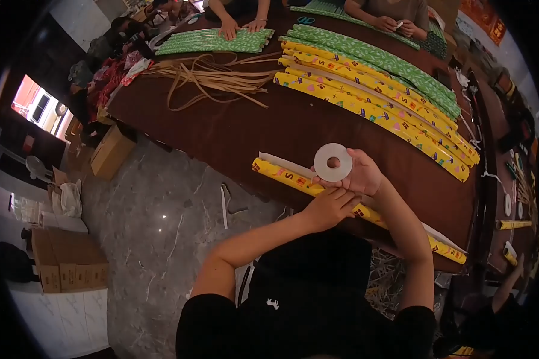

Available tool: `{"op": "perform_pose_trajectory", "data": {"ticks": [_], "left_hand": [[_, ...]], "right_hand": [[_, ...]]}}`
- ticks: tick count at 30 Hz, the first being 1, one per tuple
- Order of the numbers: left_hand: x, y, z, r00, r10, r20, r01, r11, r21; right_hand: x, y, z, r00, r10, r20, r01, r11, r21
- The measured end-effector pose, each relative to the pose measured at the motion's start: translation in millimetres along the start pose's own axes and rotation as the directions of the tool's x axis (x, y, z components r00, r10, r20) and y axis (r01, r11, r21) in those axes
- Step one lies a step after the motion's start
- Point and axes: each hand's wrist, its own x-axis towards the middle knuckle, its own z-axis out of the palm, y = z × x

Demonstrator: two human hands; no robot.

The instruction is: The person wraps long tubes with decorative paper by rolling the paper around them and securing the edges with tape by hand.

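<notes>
A roll of yellow patterned wrapping paper point(281, 174) lies along the near edge of the table in front of me, its white underside showing along one edge. My right hand point(364, 173) holds a wide white roll of tape point(324, 157) above this paper roll, palm up, with the tape's flat face toward me. Just below it, my left hand point(331, 208) is closed over the middle of the paper roll. Its curled fingers hide whatever may be between them.
More yellow rolls point(365, 109) and green rolls point(395, 69) lie across the table's far side. Loose brown strips point(212, 78) are heaped at the left. Beyond stand other people, one with hands point(239, 27) on green rolls. Cardboard boxes point(72, 257) sit on the left.
</notes>
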Motion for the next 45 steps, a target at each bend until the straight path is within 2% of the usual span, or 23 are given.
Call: {"op": "perform_pose_trajectory", "data": {"ticks": [2, 7, 9, 11, 12, 13, 15, 17, 18, 19, 20, 21, 22, 24, 28, 30, 31, 33, 34, 35, 39, 41, 45], "left_hand": [[1.5, -2.6, -0.7, 1.0, 0.005, 0.011, -0.005, 1.0, -0.027], [2.3, -4.3, -3.1, 0.998, -0.038, 0.057, 0.043, 0.995, -0.091], [3.3, -4.6, -3.7, 0.998, -0.02, 0.052, 0.024, 0.996, -0.086], [3.2, -2.7, -2.7, 0.998, -0.04, 0.056, 0.044, 0.996, -0.076], [2.7, -2.1, -3.1, 0.997, -0.046, 0.059, 0.05, 0.996, -0.078], [2.2, -2.4, -3.5, 0.997, -0.054, 0.052, 0.058, 0.995, -0.076], [1.9, -2.4, -2.5, 0.998, -0.037, 0.048, 0.04, 0.998, -0.048], [2.3, -1.8, -2.1, 0.998, -0.037, 0.05, 0.04, 0.998, -0.058], [2.1, -2.8, -2.3, 0.998, -0.033, 0.062, 0.037, 0.997, -0.067], [1.8, -4.0, -1.4, 0.998, -0.037, 0.058, 0.04, 0.997, -0.063], [1.9, -4.3, 0.5, 0.999, -0.011, 0.049, 0.014, 0.999, -0.049], [1.6, -4.7, 2.0, 0.999, 0.015, 0.04, -0.014, 0.999, -0.035], [1.1, -5.1, 2.8, 0.999, 0.015, 0.036, -0.014, 0.999, -0.034], [1.2, -5.5, 3.3, 0.999, 0.02, 0.046, -0.018, 0.999, -0.037], [2.1, -12.3, 1.2, 0.996, 0.069, 0.049, -0.067, 0.997, -0.028], [4.4, -16.2, 0.0, 0.994, 0.092, 0.054, -0.084, 0.987, -0.137], [7.6, -18.3, -3.8, 0.99, 0.081, 0.118, -0.068, 0.992, -0.105], [8.0, -17.3, -7.3, 0.984, 0.093, 0.153, -0.081, 0.993, -0.086], [7.8, -20.1, -8.9, 0.986, 0.107, 0.127, -0.097, 0.992, -0.087], [7.6, -23.4, -11.2, 0.979, 0.119, 0.167, -0.109, 0.992, -0.069], [7.3, -36.3, -40.2, 0.97, 0.12, 0.212, -0.1, 0.989, -0.106], [11.2, -34.7, -54.7, 0.965, 0.154, 0.214, -0.145, 0.988, -0.057], [7.2, -46.6, -68.2, 0.951, 0.261, 0.163, -0.291, 0.936, 0.198]], "right_hand": [[-4.5, -0.8, -4.6, 0.994, -0.021, 0.105, 0.008, 0.992, 0.122], [-7.4, -3.5, -4.8, 0.986, -0.112, 0.124, 0.09, 0.982, 0.168], [-7.5, -1.4, -0.5, 0.973, -0.225, -0.039, 0.224, 0.974, -0.032], [-6.3, -4.3, 1.9, 0.966, -0.26, -0.009, 0.258, 0.962, -0.086], [-5.8, -6.4, -3.1, 0.926, -0.375, -0.05, 0.317, 0.841, -0.439], [-5.2, -7.5, -5.5, 0.869, -0.492, -0.043, 0.305, 0.603, -0.737], [-7.9, -5.6, -4.0, 0.829, -0.559, 0.005, 0.352, 0.515, -0.781], [-1.3, -0.3, -4.1, 0.72, -0.694, -0.016, 0.255, 0.286, -0.924], [2.4, 0.4, -8.5, 0.722, -0.692, -0.01, 0.258, 0.282, -0.924], [3.4, 0.1, -17.2, 0.683, -0.723, 0.102, 0.081, -0.064, -0.995], [3.4, -0.3, -22.5, 0.666, -0.712, 0.222, -0.118, -0.395, -0.911], [3.5, -1.3, -20.8, 0.724, -0.652, 0.226, -0.246, -0.55, -0.798], [5.0, 1.5, -25.0, 0.725, -0.65, 0.228, -0.245, -0.553, -0.796], [6.4, 9.4, -31.0, 0.709, -0.678, 0.194, -0.419, -0.626, -0.657], [-27.8, -4.9, -1.5, 0.637, -0.715, 0.288, -0.47, -0.656, -0.59], [-74.8, -4.4, 16.3, 0.694, -0.711, 0.114, -0.42, -0.528, -0.738], [-96.0, 0.6, 20.0, 0.676, -0.732, 0.088, -0.468, -0.519, -0.715], [-150.7, 14.0, 30.3, 0.882, -0.455, 0.12, -0.246, -0.664, -0.706], [-168.8, 21.9, 35.5, 0.898, -0.43, 0.089, -0.308, -0.761, -0.571], [-190.1, 28.4, 31.9, 0.873, -0.487, 0.033, -0.392, -0.74, -0.546], [-261.2, 45.0, -0.9, 0.864, -0.495, -0.088, -0.469, -0.731, -0.495], [-267.0, 51.7, -1.4, 0.815, -0.579, -0.032, -0.497, -0.668, -0.554], [-259.8, 56.7, 7.7, 0.803, -0.588, 0.098, -0.535, -0.783, -0.316]]}}
